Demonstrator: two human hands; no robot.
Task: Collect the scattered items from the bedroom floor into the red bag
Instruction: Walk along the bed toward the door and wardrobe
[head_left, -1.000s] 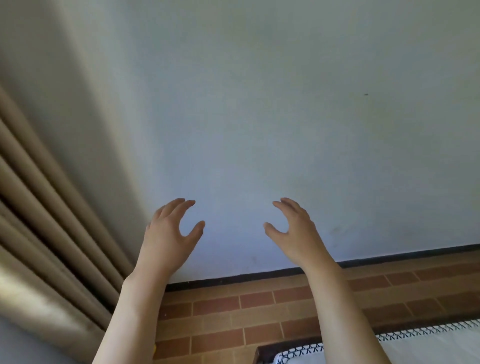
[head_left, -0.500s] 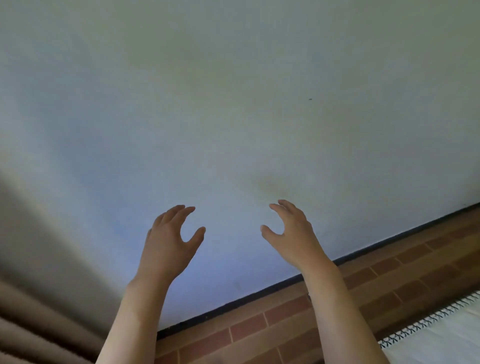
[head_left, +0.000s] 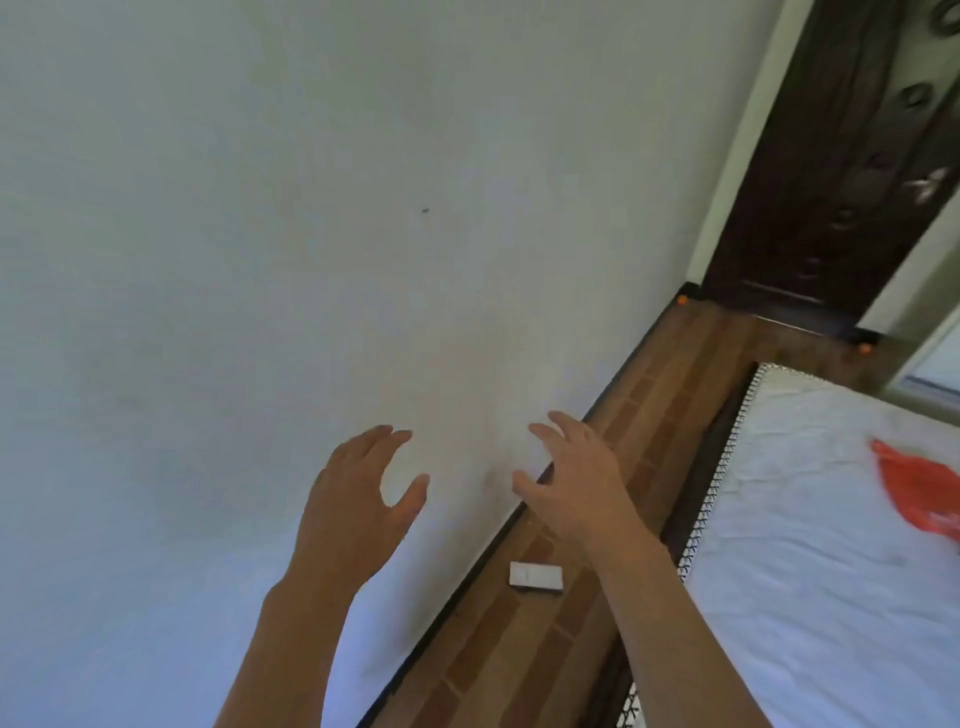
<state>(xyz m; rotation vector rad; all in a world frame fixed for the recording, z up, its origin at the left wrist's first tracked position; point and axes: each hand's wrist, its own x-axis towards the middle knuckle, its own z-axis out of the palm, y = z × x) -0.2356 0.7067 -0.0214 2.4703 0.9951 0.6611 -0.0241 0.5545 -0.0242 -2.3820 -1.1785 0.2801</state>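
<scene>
My left hand: raised in front of the pale wall, fingers spread and loosely bent, thumb out toward 3 o'clock, holding nothing.
My right hand: raised beside the left with a gap between them, fingers spread wide and relaxed, holding nothing.
White box: a small flat white item lying on the floor, at about 6 o'clock from my right hand and 4 o'clock from my left, close to the dark skirting. It is apart from both hands; my right forearm passes just beside it at 3 o'clock.
Red bag: lying crumpled on the white bed, at about 3 o'clock from my right hand and well apart from it, partly cut off by the picture's right edge.
Floor: brown brick-pattern strip running between the wall and the bed, from 7 o'clock up toward 1 o'clock.
Door: dark wood, at 1 o'clock, at the far end of the floor strip.
Orange bits: two small orange things by the foot of the door frame; too small to tell what they are.
</scene>
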